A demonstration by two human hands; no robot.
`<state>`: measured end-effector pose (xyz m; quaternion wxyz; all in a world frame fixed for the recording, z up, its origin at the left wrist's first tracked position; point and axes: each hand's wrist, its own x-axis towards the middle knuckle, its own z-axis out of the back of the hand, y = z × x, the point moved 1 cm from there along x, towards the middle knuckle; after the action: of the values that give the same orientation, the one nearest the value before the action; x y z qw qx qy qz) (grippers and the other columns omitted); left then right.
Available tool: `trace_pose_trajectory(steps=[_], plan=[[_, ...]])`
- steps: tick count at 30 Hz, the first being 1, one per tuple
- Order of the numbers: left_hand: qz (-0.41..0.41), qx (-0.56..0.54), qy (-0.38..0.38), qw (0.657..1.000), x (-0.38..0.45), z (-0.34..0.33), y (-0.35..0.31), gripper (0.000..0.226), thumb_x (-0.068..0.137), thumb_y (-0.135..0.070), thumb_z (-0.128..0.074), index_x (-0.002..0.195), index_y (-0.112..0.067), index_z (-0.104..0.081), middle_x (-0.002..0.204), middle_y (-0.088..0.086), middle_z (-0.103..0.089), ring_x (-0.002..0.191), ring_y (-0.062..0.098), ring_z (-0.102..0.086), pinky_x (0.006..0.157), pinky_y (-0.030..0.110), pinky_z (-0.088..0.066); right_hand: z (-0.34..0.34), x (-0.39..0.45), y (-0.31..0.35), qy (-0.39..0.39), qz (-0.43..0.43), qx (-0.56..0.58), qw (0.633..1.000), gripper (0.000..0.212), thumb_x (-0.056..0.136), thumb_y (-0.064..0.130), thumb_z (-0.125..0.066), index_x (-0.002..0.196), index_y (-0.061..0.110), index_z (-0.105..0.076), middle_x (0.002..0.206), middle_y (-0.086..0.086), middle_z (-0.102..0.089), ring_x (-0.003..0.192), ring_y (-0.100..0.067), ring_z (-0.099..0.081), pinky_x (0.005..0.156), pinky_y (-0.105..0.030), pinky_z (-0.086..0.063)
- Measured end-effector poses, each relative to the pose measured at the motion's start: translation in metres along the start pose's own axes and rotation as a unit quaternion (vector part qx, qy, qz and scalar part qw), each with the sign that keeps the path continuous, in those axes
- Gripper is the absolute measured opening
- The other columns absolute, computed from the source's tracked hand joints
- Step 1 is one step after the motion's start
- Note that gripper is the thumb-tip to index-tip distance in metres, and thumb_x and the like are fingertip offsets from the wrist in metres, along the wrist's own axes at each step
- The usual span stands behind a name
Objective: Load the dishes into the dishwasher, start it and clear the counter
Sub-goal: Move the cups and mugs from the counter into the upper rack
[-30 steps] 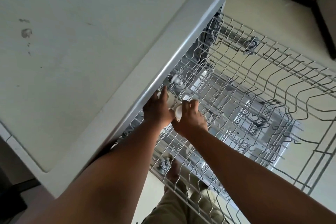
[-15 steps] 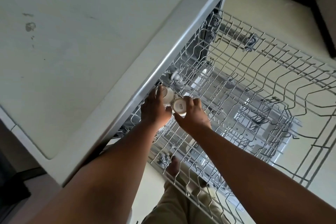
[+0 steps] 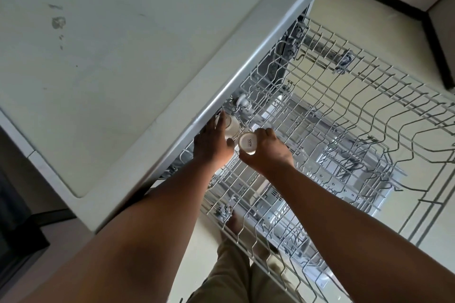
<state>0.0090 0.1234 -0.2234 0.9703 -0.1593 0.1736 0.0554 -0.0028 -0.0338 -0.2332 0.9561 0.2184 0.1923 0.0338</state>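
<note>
Loading just begun: left hand (image 3: 211, 145) grips white cup (image 3: 230, 126), right hand (image 3: 267, 152) grips inverted cup (image 3: 248, 143), upper rack (image 3: 344, 130) 9 o'clock edge; rack otherwise bare; starting, counter (image 3: 110, 56) pending.

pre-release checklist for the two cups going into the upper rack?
1. Left hand grips its white cup: ok.
2. Right hand grips the other cup, base with printed mark facing the camera: ok.
3. Upper rack pulled out from under the counter edge: ok.
4. Rack wires around the cups free of other dishes: ok.
5. Cups seated on the rack wires: cannot tell, hands hide the contact.
6. Left cup clear of the counter edge: cannot tell, it sits very close.
</note>
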Motion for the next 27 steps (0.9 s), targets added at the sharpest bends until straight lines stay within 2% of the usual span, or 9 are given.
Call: trace_pose_trajectory(steps=[5,10,14,19,23,27], plan=[[-0.024,0.008,-0.008,1.0,-0.004,0.0,0.002,0.081,0.091,-0.025,-0.057,0.155,-0.02,-0.008,0.161,0.009,-0.017,0.142,0.029,-0.03,0.109,0.044,-0.035,-0.004,-0.004,-0.004,0.01,0.0,0.008,1.0,0.06,0.087,0.059,-0.057,0.127,0.017,-0.04,0.118,-0.008,-0.051,0.093,-0.026,-0.062,0.073,-0.038,-0.054],[-0.017,0.008,-0.003,1.0,-0.007,-0.002,0.007,0.078,0.092,-0.027,-0.055,0.155,-0.022,-0.009,0.161,0.006,-0.017,0.143,0.029,-0.029,0.11,0.045,-0.034,-0.007,-0.001,-0.002,0.012,-0.033,0.018,0.999,0.064,0.085,0.062,-0.057,0.126,0.015,-0.042,0.116,-0.009,-0.051,0.093,-0.026,-0.061,0.074,-0.037,-0.052],[-0.003,-0.002,-0.017,1.0,-0.008,-0.005,0.008,0.078,0.092,-0.03,-0.057,0.155,-0.025,-0.012,0.16,0.007,-0.021,0.141,0.03,-0.031,0.11,0.043,-0.03,-0.008,0.002,0.0,0.019,-0.046,0.002,0.999,0.065,0.085,0.063,-0.056,0.126,0.015,-0.038,0.114,-0.009,-0.052,0.094,-0.028,-0.061,0.069,-0.034,-0.046],[0.005,-0.06,-0.034,0.998,-0.005,-0.006,0.009,0.074,0.088,-0.03,-0.063,0.151,-0.028,-0.023,0.152,0.003,-0.037,0.133,0.026,-0.043,0.105,0.04,-0.035,-0.01,0.0,-0.001,0.018,-0.04,0.013,0.999,0.059,0.087,0.061,-0.055,0.127,0.021,-0.036,0.108,-0.007,-0.055,0.089,-0.025,-0.06,0.066,-0.032,-0.042],[0.015,-0.102,-0.043,0.994,-0.002,-0.007,0.006,0.065,0.09,-0.026,-0.062,0.147,-0.023,-0.032,0.143,0.006,-0.045,0.126,0.025,-0.048,0.104,0.039,-0.037,-0.012,-0.001,-0.002,-0.002,-0.027,0.048,0.998,0.057,0.088,0.055,-0.059,0.127,0.018,-0.039,0.105,-0.009,-0.056,0.077,-0.018,-0.049,0.065,-0.031,-0.041],[-0.012,-0.17,-0.064,0.983,-0.001,-0.006,0.0,0.038,0.09,-0.02,-0.065,0.124,-0.01,-0.053,0.126,0.012,-0.054,0.117,0.029,-0.052,0.096,0.04,-0.046,-0.012,-0.003,-0.005,-0.003,-0.02,0.07,0.997,0.058,0.087,0.055,-0.06,0.127,0.017,-0.042,0.108,-0.011,-0.058,0.084,-0.024,-0.059,0.071,-0.033,-0.049]])
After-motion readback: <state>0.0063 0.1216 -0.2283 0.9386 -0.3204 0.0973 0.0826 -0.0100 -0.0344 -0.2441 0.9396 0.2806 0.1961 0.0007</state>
